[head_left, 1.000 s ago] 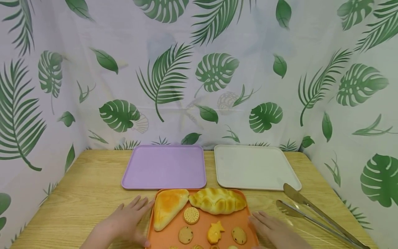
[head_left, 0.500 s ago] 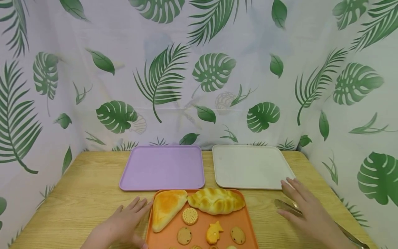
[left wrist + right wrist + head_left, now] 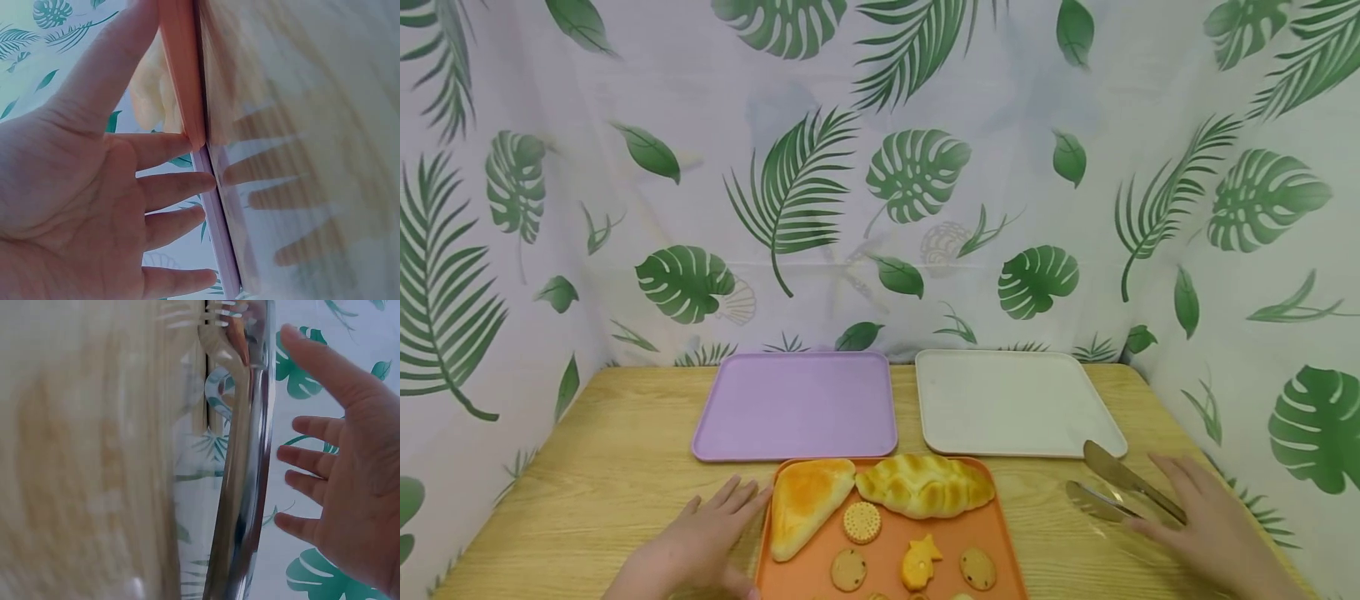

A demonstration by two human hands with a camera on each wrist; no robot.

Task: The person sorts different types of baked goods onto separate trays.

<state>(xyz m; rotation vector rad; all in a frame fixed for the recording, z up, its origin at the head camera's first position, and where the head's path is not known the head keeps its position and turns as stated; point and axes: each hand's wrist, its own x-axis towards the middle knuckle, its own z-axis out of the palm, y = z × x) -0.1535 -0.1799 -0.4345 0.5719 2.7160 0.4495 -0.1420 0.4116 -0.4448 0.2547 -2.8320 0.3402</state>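
My left hand (image 3: 696,537) is at the left side of an orange tray (image 3: 805,579), fingers straight and spread. In the left wrist view its thumb and index fingertip are right at the orange tray's edge (image 3: 182,75). On that tray lie a triangular bread piece (image 3: 808,504), a long bumpy loaf (image 3: 925,487), a fish-shaped cookie (image 3: 919,562) and several other cookies (image 3: 862,522). My right hand (image 3: 1217,521) hovers over the metal tongs (image 3: 1112,468), thumb and fingers spread on either side of them and partly hiding the handles. The right wrist view shows the tongs (image 3: 228,481) apart from the fingertips.
A purple tray (image 3: 797,408) stands at the back left of the wooden table (image 3: 587,475). Beside it, at the back right, is a white tray (image 3: 1015,404). Leaf-patterned cloth (image 3: 970,275) encloses the table at the back and both sides.
My right hand has left the orange tray's right side, passed over the tongs' tips and moved right to their handles. My left hand has stayed beside the tray.
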